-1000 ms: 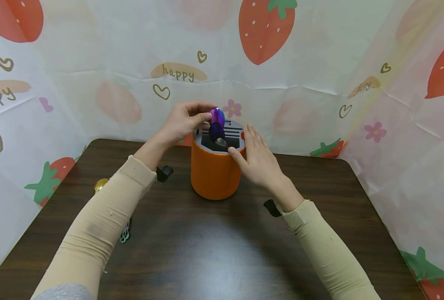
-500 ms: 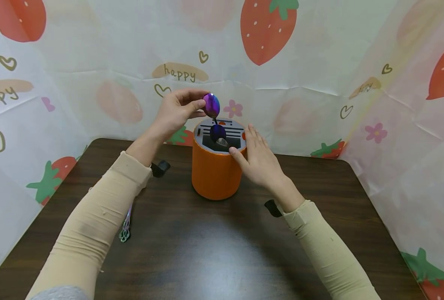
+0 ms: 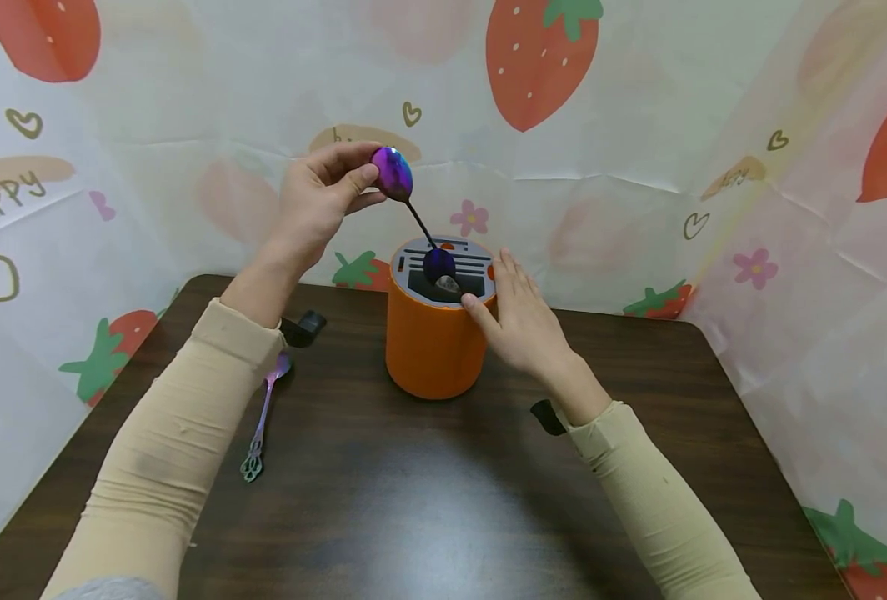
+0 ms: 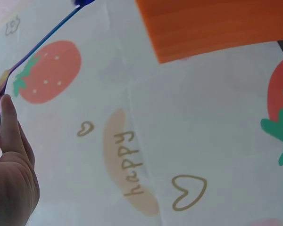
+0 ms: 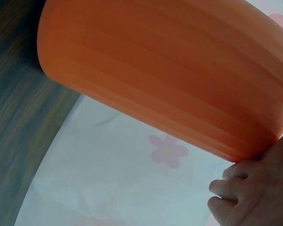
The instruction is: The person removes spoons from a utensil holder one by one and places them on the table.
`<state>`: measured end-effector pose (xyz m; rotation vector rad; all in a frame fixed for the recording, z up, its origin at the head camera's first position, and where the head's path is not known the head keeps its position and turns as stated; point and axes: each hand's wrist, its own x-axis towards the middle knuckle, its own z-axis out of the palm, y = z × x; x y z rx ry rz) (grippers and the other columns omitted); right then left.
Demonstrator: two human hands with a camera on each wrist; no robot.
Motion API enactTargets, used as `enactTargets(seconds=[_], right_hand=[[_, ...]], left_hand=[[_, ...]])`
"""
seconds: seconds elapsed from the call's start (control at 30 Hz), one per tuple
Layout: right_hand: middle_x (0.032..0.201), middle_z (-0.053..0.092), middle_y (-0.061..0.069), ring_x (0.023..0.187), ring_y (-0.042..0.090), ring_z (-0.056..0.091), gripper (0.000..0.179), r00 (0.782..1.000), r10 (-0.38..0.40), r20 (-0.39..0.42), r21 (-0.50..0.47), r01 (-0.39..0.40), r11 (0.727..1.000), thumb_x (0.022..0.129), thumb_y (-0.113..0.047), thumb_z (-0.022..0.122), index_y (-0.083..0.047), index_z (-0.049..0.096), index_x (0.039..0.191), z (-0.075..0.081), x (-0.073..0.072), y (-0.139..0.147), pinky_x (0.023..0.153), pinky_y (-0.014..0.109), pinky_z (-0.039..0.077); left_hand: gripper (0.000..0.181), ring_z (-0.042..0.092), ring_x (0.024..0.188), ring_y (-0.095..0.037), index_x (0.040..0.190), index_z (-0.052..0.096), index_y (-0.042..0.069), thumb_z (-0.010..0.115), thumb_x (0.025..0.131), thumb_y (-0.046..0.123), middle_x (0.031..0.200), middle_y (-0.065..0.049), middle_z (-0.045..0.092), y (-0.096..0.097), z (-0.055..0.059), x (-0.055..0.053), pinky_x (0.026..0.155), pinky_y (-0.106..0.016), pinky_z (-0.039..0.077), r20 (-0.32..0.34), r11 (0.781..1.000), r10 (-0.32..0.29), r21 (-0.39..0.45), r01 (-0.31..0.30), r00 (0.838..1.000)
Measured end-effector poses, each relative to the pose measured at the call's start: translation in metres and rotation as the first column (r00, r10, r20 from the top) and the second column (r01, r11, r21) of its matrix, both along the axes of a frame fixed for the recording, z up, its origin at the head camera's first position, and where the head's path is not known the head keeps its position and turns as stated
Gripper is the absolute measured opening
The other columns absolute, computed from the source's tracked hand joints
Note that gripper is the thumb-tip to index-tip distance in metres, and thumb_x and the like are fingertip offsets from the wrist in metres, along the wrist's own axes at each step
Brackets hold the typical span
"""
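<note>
From my seat I see the left grip pinching the purple spoon by its bowl, above the orange holder, the handle slanting down to the holder's top. Whether the handle's end is inside, I cannot tell. I judge this spoon light and stiff, not fragile, but slippery on the polished bowl; the thin neck may give a surer hold. The right grip grasps nothing: its fingers lie straight against the holder. Inside the holder I see 2 bowls, of a dark spoon and a silver spoon. 1 other spoon lies on the desk.
</note>
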<state>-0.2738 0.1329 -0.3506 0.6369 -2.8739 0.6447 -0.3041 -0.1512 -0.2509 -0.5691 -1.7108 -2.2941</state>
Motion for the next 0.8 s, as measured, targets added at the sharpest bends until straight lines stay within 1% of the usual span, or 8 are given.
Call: enactTargets(seconds=[0.1,0.2,0.33,0.47,0.63,0.8], right_hand=[[0.175,0.002,0.01,0.161,0.03,0.006,0.093,1.0,-0.002,0.0,-0.004,0.002,1.0,0.104,-0.073,0.025,-0.007,0.009,0.168,0.0,0.0,0.0,0.131,0.047,0.004],[0.175,0.001,0.01,0.161,0.03,0.006,0.093,1.0,-0.002,0.002,-0.007,0.002,1.0,0.104,-0.073,0.026,-0.007,0.01,0.167,0.0,0.0,0.0,0.131,0.047,0.004],[0.175,0.001,0.009,0.161,0.029,0.005,0.093,1.0,-0.004,0.005,-0.007,0.004,1.0,0.104,-0.073,0.025,-0.008,0.009,0.168,0.0,0.0,0.0,0.131,0.047,0.004],[0.175,0.001,0.01,0.161,0.03,0.006,0.093,1.0,-0.004,0.008,-0.006,0.005,1.0,0.104,-0.073,0.025,-0.009,0.007,0.168,-0.001,0.0,0.0,0.131,0.048,0.005],[0.175,0.001,0.01,0.161,0.03,0.006,0.093,1.0,-0.004,0.005,-0.007,0.004,1.0,0.103,-0.074,0.024,-0.011,0.006,0.168,-0.001,0.0,0.0,0.131,0.048,0.004],[0.175,-0.001,0.008,0.161,0.03,0.005,0.092,1.0,-0.004,0.007,-0.008,0.004,1.0,0.103,-0.074,0.024,-0.012,0.005,0.168,0.0,0.0,0.0,0.131,0.047,0.004]], left_hand=[[0.022,0.07,0.097,-0.024,0.117,0.076,-0.001,0.067,0.097,-0.005,0.112,-0.013,0.069,-0.006,0.005,0.004,0.085,-0.031,0.062,-0.005,0.998,0.005,0.064,-0.005,1.0],[0.022,0.071,0.094,-0.024,0.116,0.076,-0.001,0.069,0.096,-0.006,0.109,-0.014,0.07,-0.013,0.008,0.007,0.083,-0.032,0.063,-0.01,0.991,0.019,0.136,-0.018,1.0],[0.021,0.071,0.089,-0.022,0.114,0.076,-0.002,0.07,0.094,-0.007,0.106,-0.014,0.071,-0.023,0.012,0.011,0.082,-0.032,0.063,-0.034,0.979,0.047,0.198,-0.039,0.998],[0.022,0.072,0.088,-0.023,0.115,0.075,-0.004,0.071,0.093,-0.007,0.107,-0.016,0.071,-0.033,0.014,0.016,0.083,-0.033,0.063,-0.041,0.966,0.057,0.254,-0.045,0.998],[0.025,0.075,0.087,-0.026,0.115,0.073,-0.009,0.072,0.091,-0.007,0.107,-0.018,0.069,-0.046,0.018,0.023,0.082,-0.035,0.063,-0.034,0.941,0.056,0.335,-0.042,0.998],[0.026,0.076,0.084,-0.027,0.116,0.072,-0.011,0.07,0.09,-0.009,0.107,-0.02,0.069,-0.062,0.019,0.032,0.08,-0.036,0.063,-0.03,0.924,0.038,0.381,-0.024,0.999]])
